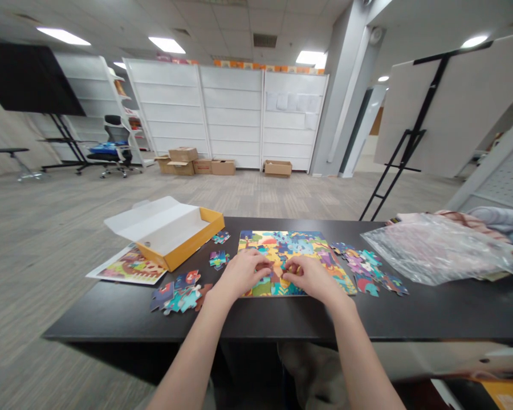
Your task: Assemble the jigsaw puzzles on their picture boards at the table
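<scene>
A colourful jigsaw puzzle lies flat on the dark table, its pieces largely joined within a board. Over its left half, my left hand is closed, thumb and fingers drawn together at the puzzle's surface; whatever they grip is too small to make out. Facing it, my right hand pinches a small orange-brown puzzle piece near the front middle of the picture. Loose puzzle pieces form a pile to the left, and more pieces are scattered along the right side.
An open yellow box with a white lid stands back left, partly on a printed picture sheet. Clear plastic bags and folded cloth cover the table's right end. The table's front edge runs beneath my forearms.
</scene>
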`<move>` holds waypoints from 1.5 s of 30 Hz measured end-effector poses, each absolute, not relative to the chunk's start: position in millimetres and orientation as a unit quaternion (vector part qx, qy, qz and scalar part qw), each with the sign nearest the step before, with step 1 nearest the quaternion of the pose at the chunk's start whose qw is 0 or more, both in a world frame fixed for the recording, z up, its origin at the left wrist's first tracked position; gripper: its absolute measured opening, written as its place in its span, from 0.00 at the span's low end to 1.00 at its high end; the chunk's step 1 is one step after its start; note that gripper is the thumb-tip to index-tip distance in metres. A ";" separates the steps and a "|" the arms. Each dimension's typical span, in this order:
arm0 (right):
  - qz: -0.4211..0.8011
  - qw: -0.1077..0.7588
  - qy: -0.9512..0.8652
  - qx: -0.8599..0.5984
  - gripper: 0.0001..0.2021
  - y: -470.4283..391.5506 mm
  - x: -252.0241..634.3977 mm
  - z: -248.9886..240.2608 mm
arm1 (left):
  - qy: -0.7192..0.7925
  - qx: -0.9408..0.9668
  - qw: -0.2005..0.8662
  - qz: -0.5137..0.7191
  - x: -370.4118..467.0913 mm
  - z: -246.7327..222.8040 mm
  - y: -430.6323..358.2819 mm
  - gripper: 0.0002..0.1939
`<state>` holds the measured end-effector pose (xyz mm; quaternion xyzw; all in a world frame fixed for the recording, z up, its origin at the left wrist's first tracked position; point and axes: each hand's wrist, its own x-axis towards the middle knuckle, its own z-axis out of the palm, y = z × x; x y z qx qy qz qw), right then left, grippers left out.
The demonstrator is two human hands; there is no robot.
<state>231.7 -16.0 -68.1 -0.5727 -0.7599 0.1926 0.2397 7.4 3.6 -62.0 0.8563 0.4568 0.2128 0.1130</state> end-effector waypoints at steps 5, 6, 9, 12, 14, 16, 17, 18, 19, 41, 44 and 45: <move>0.194 0.238 -0.759 -0.573 0.05 -15.8 231.1 -67.8 | 0.461 0.861 0.088 0.197 9.1 -62.1 3.9 0.12; 0.194 0.238 -0.759 -0.573 0.05 -15.6 231.1 -67.9 | 0.464 0.860 0.083 0.194 10.0 -61.9 4.0 0.12; 0.194 0.240 -0.759 -0.573 0.05 -15.5 231.3 -68.4 | 0.464 0.863 0.074 0.187 12.3 -61.1 3.7 0.13; 0.200 0.241 -0.759 -0.571 0.05 -15.6 231.3 -68.2 | 0.459 0.865 0.068 0.188 13.1 -60.9 3.1 0.13; 0.200 0.236 -0.758 -0.574 0.05 -15.8 231.1 -67.5 | 0.458 0.865 0.069 0.192 13.3 -61.6 2.7 0.13; 0.196 0.232 -0.758 -0.577 0.05 -16.1 230.7 -66.5 | 0.456 0.865 0.072 0.197 13.9 -63.0 1.9 0.13; 0.195 0.230 -0.759 -0.577 0.05 -16.3 230.5 -66.1 | 0.455 0.864 0.072 0.200 14.2 -63.8 1.3 0.13; 0.195 0.230 -0.759 -0.577 0.05 -16.3 230.4 -65.9 | 0.455 0.864 0.071 0.204 14.4 -64.5 0.6 0.13; 0.196 0.230 -0.759 -0.577 0.05 -16.3 230.4 -65.9 | 0.455 0.863 0.071 0.208 14.1 -65.1 -0.2 0.12; 0.255 0.254 -0.736 -0.573 0.09 -17.0 240.6 -62.3 | 0.593 0.783 0.063 0.175 -101.7 -82.1 13.7 0.18; 0.222 0.260 -0.737 -0.584 0.09 -17.6 243.3 -59.8 | 0.591 0.784 0.065 0.175 -103.6 -80.6 15.5 0.16; 0.213 0.260 -0.738 -0.586 0.09 -17.5 243.7 -59.3 | 0.588 0.786 0.067 0.177 -104.6 -79.0 15.4 0.16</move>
